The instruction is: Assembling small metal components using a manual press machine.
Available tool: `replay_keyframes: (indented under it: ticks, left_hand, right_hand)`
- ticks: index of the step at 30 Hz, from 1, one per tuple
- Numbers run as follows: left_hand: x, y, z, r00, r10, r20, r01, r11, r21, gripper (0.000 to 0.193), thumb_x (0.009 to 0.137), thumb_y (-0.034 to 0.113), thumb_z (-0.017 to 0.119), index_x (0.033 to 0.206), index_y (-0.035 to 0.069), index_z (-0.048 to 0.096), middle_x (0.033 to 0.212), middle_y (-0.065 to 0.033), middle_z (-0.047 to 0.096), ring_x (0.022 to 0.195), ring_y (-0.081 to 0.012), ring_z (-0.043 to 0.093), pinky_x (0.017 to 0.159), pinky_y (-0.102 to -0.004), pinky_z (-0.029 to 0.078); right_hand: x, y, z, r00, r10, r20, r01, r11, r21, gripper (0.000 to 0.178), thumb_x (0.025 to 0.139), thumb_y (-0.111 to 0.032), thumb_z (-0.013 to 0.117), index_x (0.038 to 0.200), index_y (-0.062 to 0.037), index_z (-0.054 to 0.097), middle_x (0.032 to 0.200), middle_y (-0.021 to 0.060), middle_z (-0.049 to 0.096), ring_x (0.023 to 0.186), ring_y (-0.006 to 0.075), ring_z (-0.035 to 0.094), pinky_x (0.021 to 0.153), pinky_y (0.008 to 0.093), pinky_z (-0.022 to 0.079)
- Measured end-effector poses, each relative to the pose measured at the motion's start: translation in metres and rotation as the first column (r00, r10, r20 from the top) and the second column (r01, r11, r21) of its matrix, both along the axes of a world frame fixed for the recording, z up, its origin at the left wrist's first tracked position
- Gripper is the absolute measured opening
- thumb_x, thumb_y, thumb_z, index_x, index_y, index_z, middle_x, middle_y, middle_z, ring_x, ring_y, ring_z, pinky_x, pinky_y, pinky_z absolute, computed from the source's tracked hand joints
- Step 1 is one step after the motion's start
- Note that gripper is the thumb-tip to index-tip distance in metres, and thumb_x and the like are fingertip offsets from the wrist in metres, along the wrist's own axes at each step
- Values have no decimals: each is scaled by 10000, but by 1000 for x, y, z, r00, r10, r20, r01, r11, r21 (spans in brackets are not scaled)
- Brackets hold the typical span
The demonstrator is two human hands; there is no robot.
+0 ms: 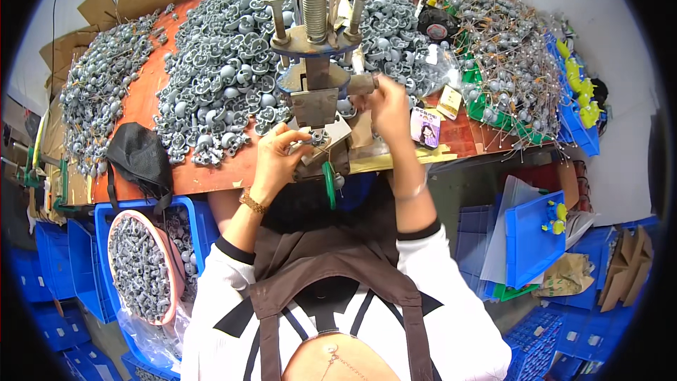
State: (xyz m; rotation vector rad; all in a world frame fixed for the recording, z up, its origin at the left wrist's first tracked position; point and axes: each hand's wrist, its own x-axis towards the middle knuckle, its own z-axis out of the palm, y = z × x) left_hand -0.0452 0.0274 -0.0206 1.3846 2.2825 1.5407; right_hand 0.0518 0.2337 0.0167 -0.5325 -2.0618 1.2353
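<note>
"What's the left hand (278, 159) doing over there?"

"Its thumb and forefinger are pinched together on a small grey part (319, 137), just under the head of the metal press (315, 107). The other fingers are bent loosely."

"And the right hand (388, 109)?"

"Raised at the press's right side, fingers curled in by a round stub (362, 85). I can't tell from here whether it has hold of that or only rests against it."

"So the part sits at the near side of the press?"

"Yes, at the near edge of the red surface (211, 178), with a green loop (329, 185) hanging a little nearer."

"That's quite a heap of grey pieces (218, 63) behind."

"It spreads across the far side. There's a smaller pile of wired pieces (106, 92) at the left, and more wired pieces (511, 56) at the right, by a green tray (493, 117)."

"What's that dark thing on the left?"

"A black bag or cap (139, 159), drooping over the near edge. Below it, a pink tub (174, 275) full of grey parts stands in a blue crate (203, 231)."
</note>
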Motion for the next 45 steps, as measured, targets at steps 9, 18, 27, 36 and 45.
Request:
replay_keyframes:
  ticks: [9, 18, 27, 36, 45]
  left_hand:
    - [6, 1, 3, 994, 105, -29, -106, 992, -63, 206, 651, 33, 760, 850, 20, 708, 674, -26, 499, 593, -123, 457, 546, -268, 373]
    - [21, -26, 11, 953, 73, -294, -138, 968, -209, 154, 801, 155, 690, 776, 4, 672, 632, -101, 549, 537, -270, 481, 528, -287, 399]
    - [58, -105, 19, 721, -152, 676, 364, 913, -183, 170, 871, 127, 642, 808, -13, 716, 547, 6, 546, 476, -39, 430, 432, -221, 307]
    - [22, -89, -25, 946, 181, -270, -226, 963, -145, 170, 797, 116, 668, 933, 14, 654, 926, -151, 633, 879, -340, 592, 777, -406, 474]
    - [-57, -29, -25, 872, 212, -441, -353, 897, -266, 278, 725, 115, 729, 963, 43, 603, 946, -104, 626, 907, -302, 564, 796, -391, 443]
  right_hand:
    - [13, -59, 82, 772, 69, -632, -60, 998, 36, 387, 860, -122, 656, 1197, 33, 549, 1013, 76, 619, 869, 141, 581, 807, 260, 461]
    - [36, 27, 75, 925, 237, -297, -95, 900, 425, 316, 670, -119, 802, 947, -46, 667, 921, 87, 661, 838, 222, 635, 784, 332, 498]
    - [48, 219, -3, 422, -724, 545, 286, 677, 678, 235, 827, -164, 540, 907, -27, 713, 978, 214, 671, 941, 357, 655, 809, 450, 522]
    - [42, 153, 83, 886, -136, -444, 134, 990, -36, 128, 871, -168, 678, 828, -49, 693, 650, -35, 598, 540, -2, 430, 490, 161, 281]
    - [49, 89, 54, 972, 105, -208, -124, 989, -80, 129, 885, -143, 648, 796, -57, 685, 646, -52, 583, 535, 1, 426, 484, 178, 295]
